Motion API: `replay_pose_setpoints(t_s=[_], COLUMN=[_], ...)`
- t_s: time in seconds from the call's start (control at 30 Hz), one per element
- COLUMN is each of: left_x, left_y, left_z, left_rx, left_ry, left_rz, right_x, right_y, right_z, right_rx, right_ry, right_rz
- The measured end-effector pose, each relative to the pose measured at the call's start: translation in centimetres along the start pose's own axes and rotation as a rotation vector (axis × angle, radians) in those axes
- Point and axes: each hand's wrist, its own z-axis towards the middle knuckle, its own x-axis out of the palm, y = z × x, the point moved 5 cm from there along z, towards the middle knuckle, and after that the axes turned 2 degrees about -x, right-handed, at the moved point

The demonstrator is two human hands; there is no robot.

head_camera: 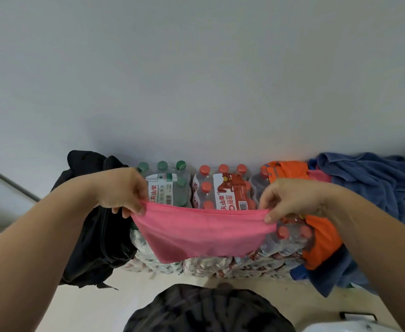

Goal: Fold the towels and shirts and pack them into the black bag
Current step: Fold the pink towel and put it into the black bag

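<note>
A pink towel hangs doubled over in the air above shrink-wrapped bottle packs. My left hand pinches its top left corner and my right hand pinches its top right corner, so the upper edge sags between them. The black bag sits at the left, partly hidden behind my left forearm. An orange shirt and a blue towel lie heaped at the right on top of the packs, with another bit of pink cloth between them.
Stacked packs of water bottles, green-capped and red-capped, stand against a pale wall. A light floor lies below, a dark garment on my body fills the bottom centre, and a white object shows at bottom right.
</note>
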Motion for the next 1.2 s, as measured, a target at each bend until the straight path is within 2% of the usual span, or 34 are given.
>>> replay_pose_setpoints(t_s=[0.07,0.2,0.43,0.6,0.8,1.0,1.13,1.2], left_x=[-0.6,-1.4,-0.3,-1.0,-2.6,-2.3,0.8,2.9], left_y=[0.7,2.1,1.9,0.8,2.0,1.9,1.8,1.5], left_z=[0.7,3.1,7.7,11.8,14.0,11.1,6.4,4.5], left_rx=[-0.041,-0.149,-0.325,-0.319,-0.155,-0.079,-0.137,-0.13], left_ry=[-0.079,-0.349,-0.465,-0.508,-0.678,-0.757,-0.787,-0.784], left_rz=[-0.046,-0.265,-0.844,-1.036,-1.007,-0.957,-0.749,-0.542], right_x=[-0.6,-2.6,-3.8,-5.2,-8.0,-7.0,-4.7,-3.1], right_y=[0.1,-1.8,-4.5,-3.8,-3.8,-3.5,-3.8,-4.5], right_z=[0.5,3.4,8.8,11.3,12.6,10.5,7.1,5.9], right_rx=[0.002,0.079,0.216,0.2,0.026,-0.094,-0.162,-0.18], right_ry=[-0.041,-0.285,-0.578,-0.716,-0.959,-0.925,-0.901,-0.869], right_rz=[0.052,0.294,0.802,0.933,0.789,0.731,0.441,0.236])
